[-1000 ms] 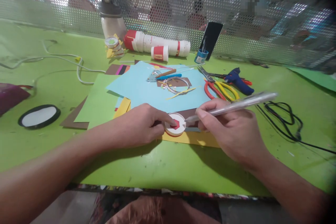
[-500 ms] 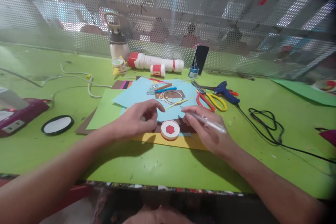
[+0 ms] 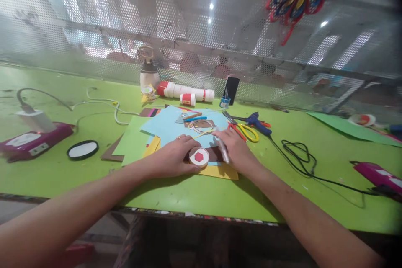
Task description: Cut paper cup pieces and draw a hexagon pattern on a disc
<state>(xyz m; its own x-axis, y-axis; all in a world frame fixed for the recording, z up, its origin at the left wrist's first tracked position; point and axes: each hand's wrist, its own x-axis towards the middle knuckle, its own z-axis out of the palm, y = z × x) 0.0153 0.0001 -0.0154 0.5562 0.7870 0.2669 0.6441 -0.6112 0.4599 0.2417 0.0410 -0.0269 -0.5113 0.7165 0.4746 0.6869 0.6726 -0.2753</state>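
A white paper disc with a red hexagon (image 3: 199, 157) lies on brown and yellow paper sheets (image 3: 220, 171) at the table's near middle. My left hand (image 3: 172, 159) rests just left of the disc, fingers curled against its edge. My right hand (image 3: 235, 150) sits to the disc's right, closed around a clear pen (image 3: 222, 150) that points down toward me. A light blue sheet (image 3: 169, 127) lies just behind both hands.
Red-and-yellow scissors (image 3: 246, 130) and a blue glue gun (image 3: 257, 120) lie right of the papers, with a black cable (image 3: 301, 155) further right. A black-rimmed oval (image 3: 82, 149) and a magenta device (image 3: 34, 142) sit left. A perforated metal screen (image 3: 94, 50) backs the green table (image 3: 204, 197).
The view has pulled back and tilted up. My left hand returned to the disc's left edge. My right hand drew in, the pen swinging from outstretched to pointing toward me.
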